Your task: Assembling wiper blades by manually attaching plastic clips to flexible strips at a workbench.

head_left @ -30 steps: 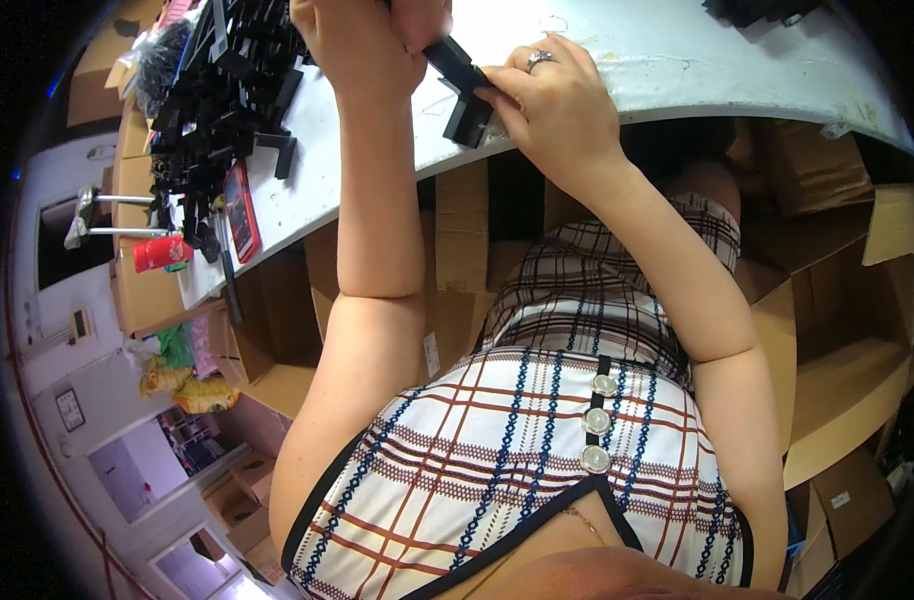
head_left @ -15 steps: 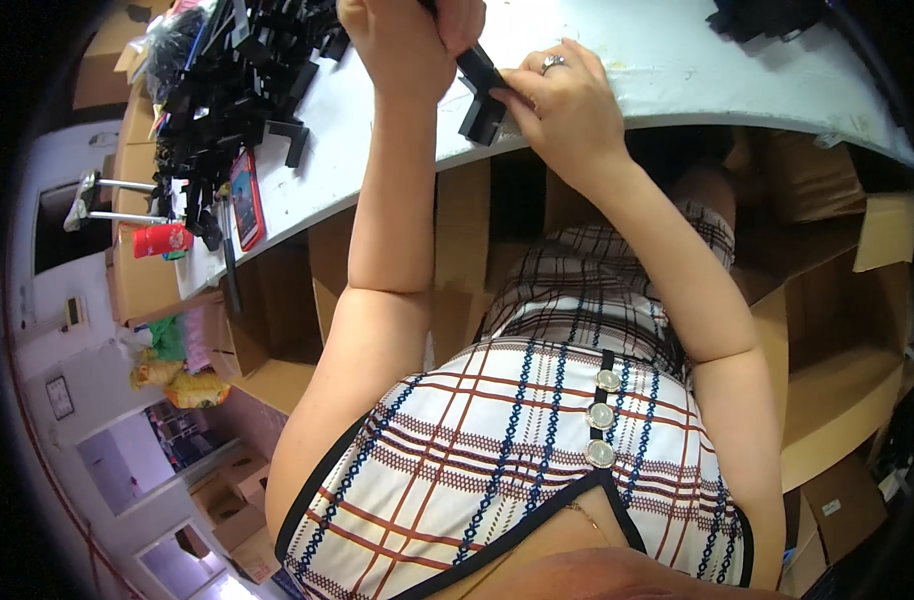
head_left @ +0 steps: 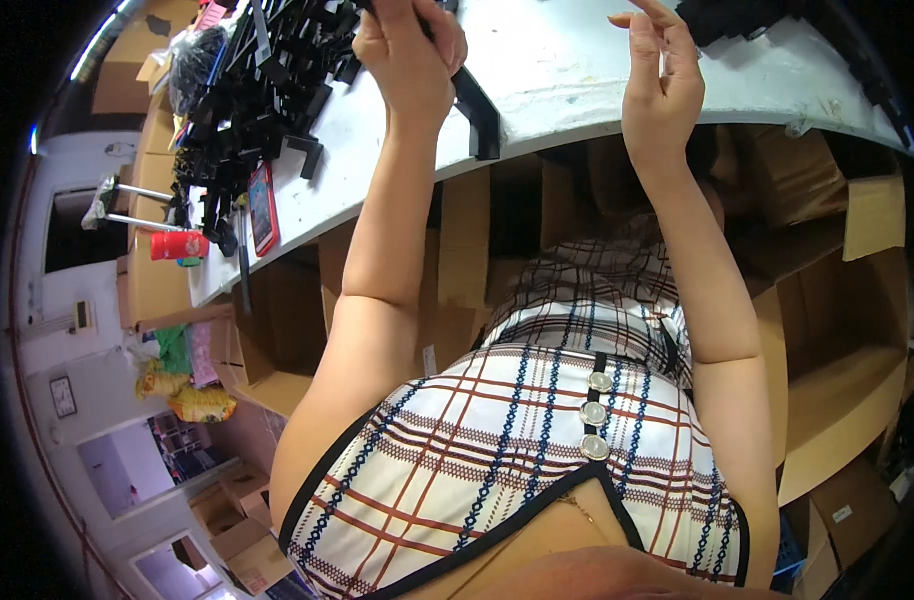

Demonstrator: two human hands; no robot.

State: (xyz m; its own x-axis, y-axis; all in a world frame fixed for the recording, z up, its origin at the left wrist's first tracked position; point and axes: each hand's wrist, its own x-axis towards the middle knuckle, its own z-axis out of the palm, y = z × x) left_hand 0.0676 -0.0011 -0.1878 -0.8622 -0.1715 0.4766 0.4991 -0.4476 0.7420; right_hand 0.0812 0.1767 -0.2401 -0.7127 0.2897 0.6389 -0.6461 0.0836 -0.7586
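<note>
Near the top edge my left hand (head_left: 412, 55) is closed around a long black plastic part (head_left: 477, 115). The part's wider, bent end sticks out below my fingers, over the front edge of the white table. My grip hides its middle, and the upper end runs out of the picture. My right hand (head_left: 663, 90) is raised above the table to the right, apart from the part. Its fingers are loosely bent and spread, with nothing visible in them. It is nearest to a dark heap of black pieces (head_left: 742, 20) at the top right.
A large pile of black plastic parts (head_left: 247, 110) covers the left of the white table (head_left: 567, 70). Beside it lie a red-cased phone (head_left: 264, 208) and a red can-like container (head_left: 179, 245). Open cardboard boxes (head_left: 837, 350) stand below the table edge.
My right hand has let go of the black part and moved right, away from it. My left hand still holds the part, whose free end now hangs alone.
</note>
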